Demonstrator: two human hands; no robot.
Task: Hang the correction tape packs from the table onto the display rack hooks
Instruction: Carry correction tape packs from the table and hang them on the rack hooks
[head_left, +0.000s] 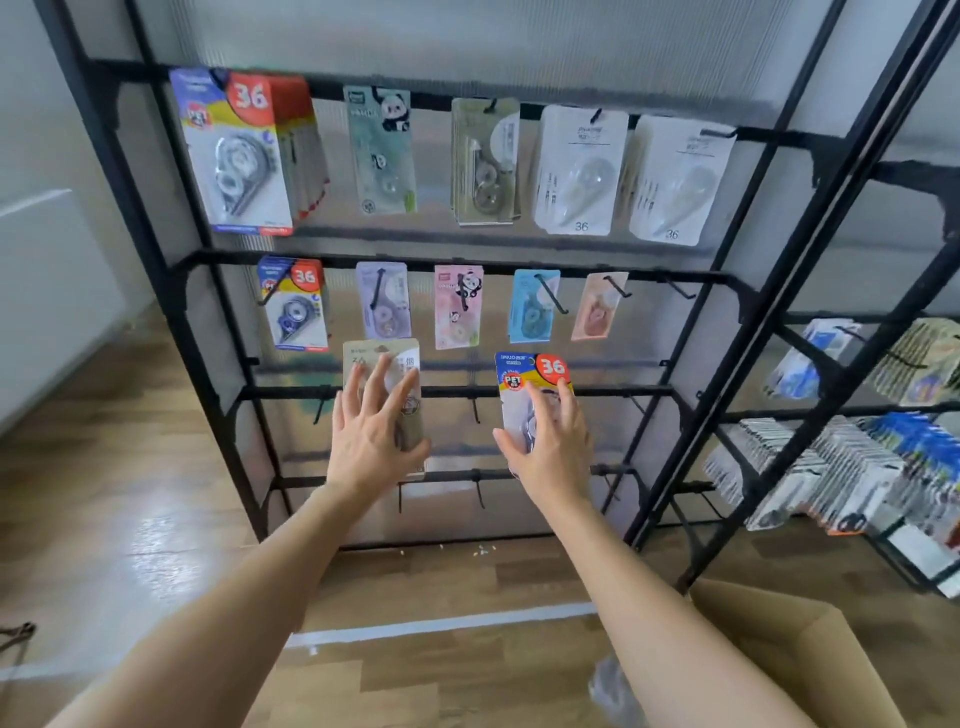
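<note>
Holding two correction tape packs upright, long axes vertical, before the display rack's (623, 388) third rail. The left hand (366, 441) spreads its fingers over a beige pack (387, 351), thumb hooked round its edge. The right hand (553, 447) grips a blue-and-yellow pack (524, 371), its red "36" badge uppermost.

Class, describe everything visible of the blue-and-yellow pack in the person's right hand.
The blue-and-yellow pack is a flat printed card with a clear, plastic-looking blister over the tape dispenser. A red corner badge reads 36, with a PET logo beside it. It stands roughly upright before the lower rails of the rack, on no hook. The right hand grips it, fingers across the blister.
</note>
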